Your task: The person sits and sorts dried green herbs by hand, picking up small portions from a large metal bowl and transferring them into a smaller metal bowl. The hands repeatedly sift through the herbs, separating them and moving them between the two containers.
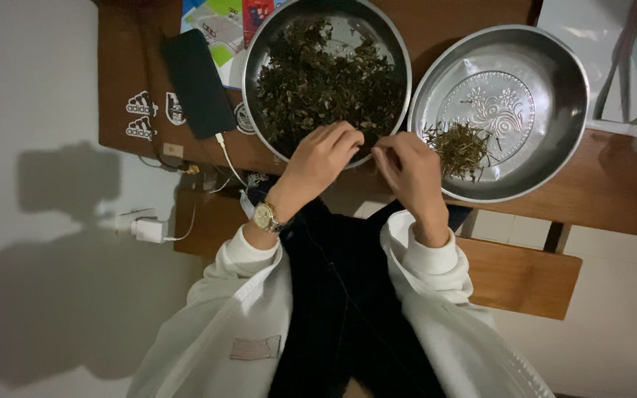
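Note:
Two steel bowls stand on a brown wooden table. The left bowl (pixel 253 66) is full of dark dried leaves (pixel 318 81). The right bowl (pixel 554 81) has an embossed bottom and holds a small heap of thin stems (pixel 460 147) at its near left. My left hand (pixel 318 158), with a gold watch on the wrist, rests at the near rim of the leaf bowl, fingers curled together. My right hand (pixel 407 173) is just beside it, between the two bowls, fingers pinched. Something small may be held between the two hands, but it is too small to make out.
A dark phone (pixel 197 81) lies left of the leaf bowl with a white cable running to a charger (pixel 147 230) at the wall. Coloured printed sheets (pixel 219 33) lie behind it. A wooden bench (pixel 525 276) stands below the table. White sleeves and a dark garment fill the foreground.

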